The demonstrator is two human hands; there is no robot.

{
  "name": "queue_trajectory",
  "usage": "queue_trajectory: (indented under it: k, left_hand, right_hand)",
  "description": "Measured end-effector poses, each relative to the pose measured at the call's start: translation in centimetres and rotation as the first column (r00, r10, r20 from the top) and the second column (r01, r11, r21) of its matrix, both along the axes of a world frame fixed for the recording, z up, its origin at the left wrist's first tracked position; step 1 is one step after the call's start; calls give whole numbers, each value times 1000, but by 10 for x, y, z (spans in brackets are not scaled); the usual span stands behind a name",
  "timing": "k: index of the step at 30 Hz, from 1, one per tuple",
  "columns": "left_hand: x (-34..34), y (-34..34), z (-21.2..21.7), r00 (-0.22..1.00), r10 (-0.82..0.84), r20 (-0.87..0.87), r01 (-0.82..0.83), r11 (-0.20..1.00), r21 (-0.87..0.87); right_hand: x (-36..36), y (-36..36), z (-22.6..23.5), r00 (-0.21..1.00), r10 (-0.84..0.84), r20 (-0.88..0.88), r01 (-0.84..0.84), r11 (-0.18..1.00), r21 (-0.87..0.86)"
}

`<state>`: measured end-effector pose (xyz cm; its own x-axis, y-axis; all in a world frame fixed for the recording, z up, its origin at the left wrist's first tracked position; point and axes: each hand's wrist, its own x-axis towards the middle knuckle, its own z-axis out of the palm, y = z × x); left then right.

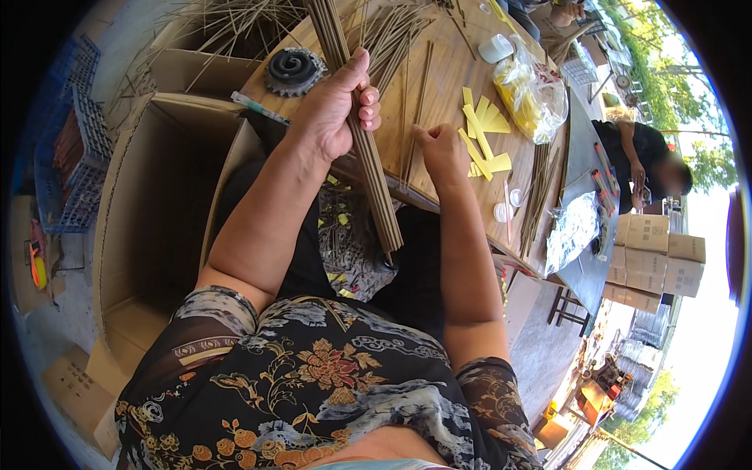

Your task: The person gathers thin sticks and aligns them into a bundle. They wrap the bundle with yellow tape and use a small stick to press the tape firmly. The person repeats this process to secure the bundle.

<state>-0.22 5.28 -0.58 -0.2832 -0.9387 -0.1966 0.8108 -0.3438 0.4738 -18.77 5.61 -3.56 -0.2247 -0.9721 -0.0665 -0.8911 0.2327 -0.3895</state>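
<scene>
My left hand (337,110) is wrapped round a bundle of thin brown sticks (377,184), which look like incense sticks. The bundle slants from above the table down over its near edge toward my lap. My right hand (442,155) is closed in a pinch above the near part of the wooden table (462,205). A thin loose stick (427,82) runs past its fingertips; whether the fingers grip it is hard to see. Just right of that hand lie yellow paper strips (479,129), some overlapping. More loose brown sticks (395,39) are spread on the table beyond my hands.
An open cardboard box (168,204) stands at my left, near a blue plastic crate (86,157). The table also bears a black coil (295,70), a white cup (494,48) and a plastic bag (533,94) with yellow contents. At far right are a person (638,160) and stacked cartons (646,258).
</scene>
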Motion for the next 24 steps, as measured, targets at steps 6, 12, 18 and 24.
queue_trajectory:
  k: [6,12,18,24]
  left_hand:
    - [0,0,0,1000,-24,-5,24,1000,-4]
    - [-1,0,-1,1000,-18,-11,18,1000,6]
    - [-2,-3,-6,998,37,47,-40,997,66]
    - [-1,-4,-11,998,27,56,-30,998,47]
  right_hand:
    - [-14,-13,-14,994,86,-64,-86,996,5]
    - [-13,-10,0,996,59,-72,-57,998,26]
    - [10,48,51,908,77,411,29,969,-245]
    - [37,86,59,903,375,210,-229,833,-503]
